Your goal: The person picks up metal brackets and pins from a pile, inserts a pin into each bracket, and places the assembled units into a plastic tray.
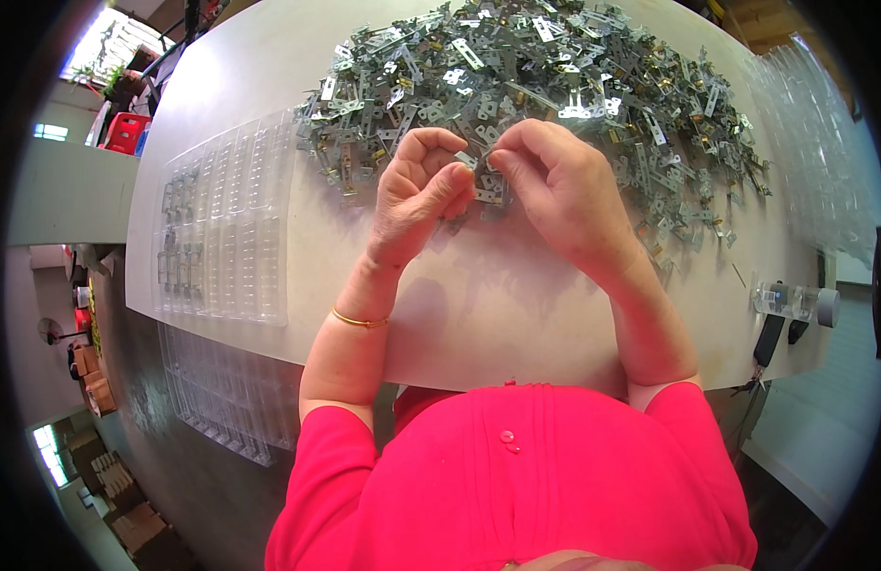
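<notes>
a big pale surface (516, 328) has a heap of metal brackets (564, 71) along its far edge. by its left edge lies a clear plastic tray (259, 266). the right hand (562, 186) is curled, finger and thumb close; i can't tell what they hold. the left hand (414, 195) is curled, pinching a small metal piece (467, 159) over the heap's near side.

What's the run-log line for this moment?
left hand: pinching small metal part | right hand: just beside it, grip unclear | ahead: metal-parts pile | left: clear tray, partly filled
</notes>
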`<state>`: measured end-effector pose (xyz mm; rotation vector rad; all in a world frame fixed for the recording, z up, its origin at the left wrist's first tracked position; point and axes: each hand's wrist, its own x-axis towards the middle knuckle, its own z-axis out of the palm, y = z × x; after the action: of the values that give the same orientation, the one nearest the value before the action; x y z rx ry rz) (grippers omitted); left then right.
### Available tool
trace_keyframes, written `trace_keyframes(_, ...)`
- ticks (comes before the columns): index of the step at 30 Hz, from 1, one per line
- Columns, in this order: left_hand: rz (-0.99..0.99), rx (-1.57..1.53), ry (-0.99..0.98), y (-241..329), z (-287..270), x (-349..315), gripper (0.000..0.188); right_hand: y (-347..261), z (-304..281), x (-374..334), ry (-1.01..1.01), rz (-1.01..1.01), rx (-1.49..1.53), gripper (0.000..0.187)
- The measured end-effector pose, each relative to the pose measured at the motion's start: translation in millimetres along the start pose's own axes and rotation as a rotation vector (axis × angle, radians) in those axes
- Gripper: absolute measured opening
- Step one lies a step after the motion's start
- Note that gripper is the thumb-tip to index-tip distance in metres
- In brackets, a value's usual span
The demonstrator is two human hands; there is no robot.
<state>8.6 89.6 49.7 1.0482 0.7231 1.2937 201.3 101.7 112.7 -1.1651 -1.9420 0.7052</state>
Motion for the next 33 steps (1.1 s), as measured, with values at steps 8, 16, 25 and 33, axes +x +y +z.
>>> trace_keyframes(8, -0.013, 0.076, -0.01, -1.0, 4.4, -3.9, 0.035, 8.6, 1.1, -0.4, -0.096, 0.077, 0.222, 0.014)
trace_keyframes(16, 0.008, 0.181, -0.048, -3.2, 5.6, -6.9, 0.04, 3.7, -7.1, 4.6, -0.264, 0.273, 0.364, 0.013)
trace_keyframes(25, 0.127, 0.447, -0.006, -14.2, 6.3, -5.9, 0.04, 13.0, 7.6, 5.7, 0.022, 0.063, 0.395, 0.011)
trace_keyframes(33, 0.236, 0.567, 0.052, -17.8, 8.0, -7.2, 0.04, 15.8, 12.1, 1.6, -0.158, 0.194, 0.469, 0.011)
